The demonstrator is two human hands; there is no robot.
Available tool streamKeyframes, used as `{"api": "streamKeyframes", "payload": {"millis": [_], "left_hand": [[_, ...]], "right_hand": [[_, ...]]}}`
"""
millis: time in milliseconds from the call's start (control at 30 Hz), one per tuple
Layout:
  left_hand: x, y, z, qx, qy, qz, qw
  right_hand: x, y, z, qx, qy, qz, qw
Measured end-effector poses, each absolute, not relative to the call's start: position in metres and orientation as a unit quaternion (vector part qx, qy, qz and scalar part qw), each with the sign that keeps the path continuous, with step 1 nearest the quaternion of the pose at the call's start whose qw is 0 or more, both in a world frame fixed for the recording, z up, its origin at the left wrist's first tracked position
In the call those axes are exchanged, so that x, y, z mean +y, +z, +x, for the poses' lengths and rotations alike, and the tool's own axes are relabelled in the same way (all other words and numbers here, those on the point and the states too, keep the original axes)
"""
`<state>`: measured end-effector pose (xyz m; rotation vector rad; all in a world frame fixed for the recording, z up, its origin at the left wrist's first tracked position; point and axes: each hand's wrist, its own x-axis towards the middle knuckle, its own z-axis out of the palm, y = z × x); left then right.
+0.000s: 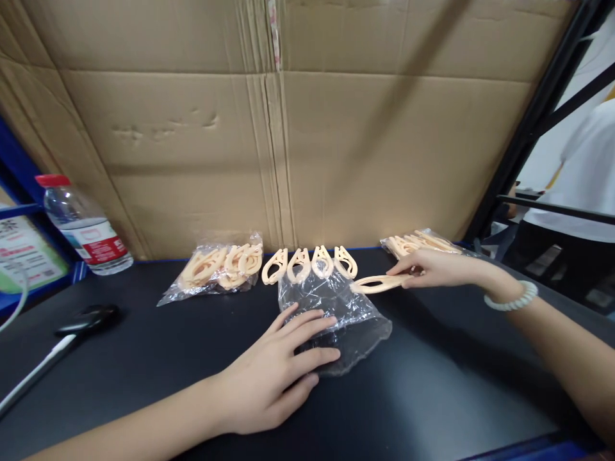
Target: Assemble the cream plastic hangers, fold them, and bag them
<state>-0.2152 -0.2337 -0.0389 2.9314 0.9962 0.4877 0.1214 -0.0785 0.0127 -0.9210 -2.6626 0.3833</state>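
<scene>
My left hand [283, 368] lies with its fingers spread over a clear plastic bag [355, 333] flat on the table. Between the fingertips of my right hand [435, 269] is a beige folding hanger [377, 283], held nearly level by its right end. Its left end hovers at or touches the bag's upper right edge; I cannot tell which. Several beige hangers stand in a row behind the bag, one of them a folded hanger [275, 267] at the left end. The bag's far edge overlaps the bottoms of some of them.
A clear bag of beige hangers [206, 269] lies at the back left, another filled bag [418, 241] behind my right hand. A red-capped bottle [91, 230] and a black device [89, 319] with a white cable stand left. Cardboard [192, 128] walls the back; a person [583, 166] stands beyond the frame.
</scene>
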Motion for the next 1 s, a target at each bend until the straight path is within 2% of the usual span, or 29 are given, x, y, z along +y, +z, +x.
{"api": "streamKeyframes", "payload": {"millis": [100, 267, 333, 500, 667, 867, 1000], "left_hand": [[-0.233, -0.04, -0.215, 0.32, 0.158, 0.934, 0.013], [-0.233, -0.041, -0.215, 0.32, 0.171, 0.932, 0.018], [-0.234, -0.04, -0.214, 0.321, 0.169, 0.932, 0.02], [-0.234, -0.036, -0.213, 0.324, 0.142, 0.935, 0.024], [-0.234, -0.039, -0.214, 0.326, 0.156, 0.932, 0.013], [-0.234, -0.035, -0.214, 0.316, 0.134, 0.939, 0.017], [-0.235, -0.034, -0.214, 0.311, 0.127, 0.942, 0.008]], "right_hand": [[-0.084, 0.027, 0.121, -0.926, 0.151, -0.327, 0.116], [-0.108, 0.038, 0.105, -0.873, 0.097, -0.335, 0.342], [-0.124, 0.039, 0.095, -0.87, 0.104, -0.298, 0.38], [-0.161, 0.037, 0.074, -0.923, 0.129, -0.162, 0.324], [-0.187, 0.033, 0.066, -0.961, 0.108, -0.135, 0.216], [-0.208, 0.02, 0.049, -0.983, -0.056, -0.098, 0.148], [-0.202, -0.003, 0.036, -0.971, -0.168, -0.088, 0.149]]}}
